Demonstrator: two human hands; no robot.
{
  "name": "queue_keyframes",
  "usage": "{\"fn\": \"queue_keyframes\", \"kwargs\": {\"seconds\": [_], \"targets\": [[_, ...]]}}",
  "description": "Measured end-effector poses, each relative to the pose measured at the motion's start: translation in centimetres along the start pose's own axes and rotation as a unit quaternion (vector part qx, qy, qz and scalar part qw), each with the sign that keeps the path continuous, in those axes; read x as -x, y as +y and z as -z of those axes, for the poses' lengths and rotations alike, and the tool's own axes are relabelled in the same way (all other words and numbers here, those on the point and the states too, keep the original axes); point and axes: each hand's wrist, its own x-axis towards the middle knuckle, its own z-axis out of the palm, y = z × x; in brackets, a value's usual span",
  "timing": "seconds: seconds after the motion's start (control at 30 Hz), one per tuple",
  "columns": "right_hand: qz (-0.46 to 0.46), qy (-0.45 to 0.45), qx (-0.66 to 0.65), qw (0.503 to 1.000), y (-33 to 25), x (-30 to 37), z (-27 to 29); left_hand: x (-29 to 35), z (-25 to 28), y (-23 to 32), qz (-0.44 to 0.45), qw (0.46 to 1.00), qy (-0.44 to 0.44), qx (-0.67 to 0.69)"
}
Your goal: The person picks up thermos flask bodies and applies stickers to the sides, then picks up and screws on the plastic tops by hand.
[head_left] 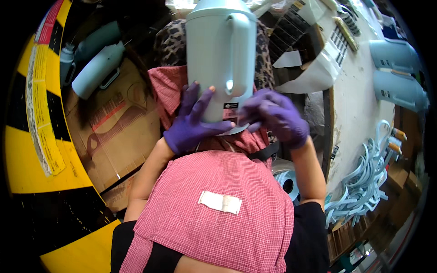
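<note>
A large pale blue jug [209, 59] with a long side handle lies across my lap, its base toward me. My left hand [193, 120], in a purple glove, grips its lower left side, with the fingers spread up the wall and the thumb along the base. Near the base is a small black and pink label [231, 110]. Close against that label's right edge is my purple-gloved right hand [275, 116], its fingers curled in and a little blurred. Whatever they pinch is hidden.
On the right, a worktop [355, 109] carries more blue jugs [398, 88], white label sheets [314, 75] and a heap of pale blue straps [364, 177]. Another jug [98, 70] lies on a cardboard box [123, 127] at left, beside a yellow-black striped edge [50, 164].
</note>
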Motion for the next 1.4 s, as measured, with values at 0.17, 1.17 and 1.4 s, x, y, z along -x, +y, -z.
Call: {"fn": "queue_keyframes", "kwargs": {"seconds": [0.17, 1.17, 1.4], "targets": [[0.221, 0.142, 0.272, 0.926, 0.9, -1.4, 5.0, -1.3, 4.5, -0.3, -0.097, 0.995, -0.012, 0.021], [0.391, 0.485, 0.654, 0.429, -13.5, 0.2, 31.1, -24.3, 11.7, -6.1, 0.065, 0.998, -0.005, -0.015], [0.414, 0.461, 0.657, 0.429, -11.1, 1.7, 22.1, -27.1, 8.0, -8.5, 0.189, 0.948, -0.077, -0.243]]}}
